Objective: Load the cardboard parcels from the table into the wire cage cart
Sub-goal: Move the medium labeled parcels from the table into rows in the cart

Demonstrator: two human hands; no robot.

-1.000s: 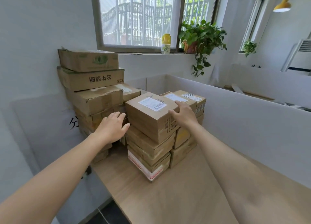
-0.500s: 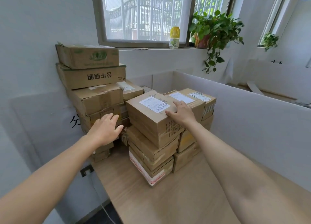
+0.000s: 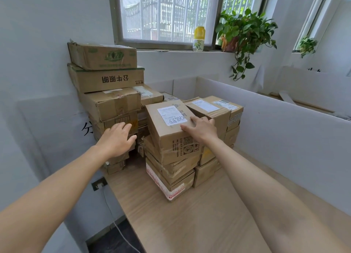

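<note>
R hand flat on top parcel, L hand spread beside it.
Parcel tops the front stack on table; long axis runs front-to-back, near end toward person, skewed vs boxes below. R fingers straight on its top right edge, thumb by white label. L fingers straight & apart; can't tell if touching anything. Label print too small to read, scrawl unclear. L stack: 2nd box has upside-down Chinese print, green-logo box on top, text illegible. Rear parcels mostly hidden; forearms cut off by frame.
</note>
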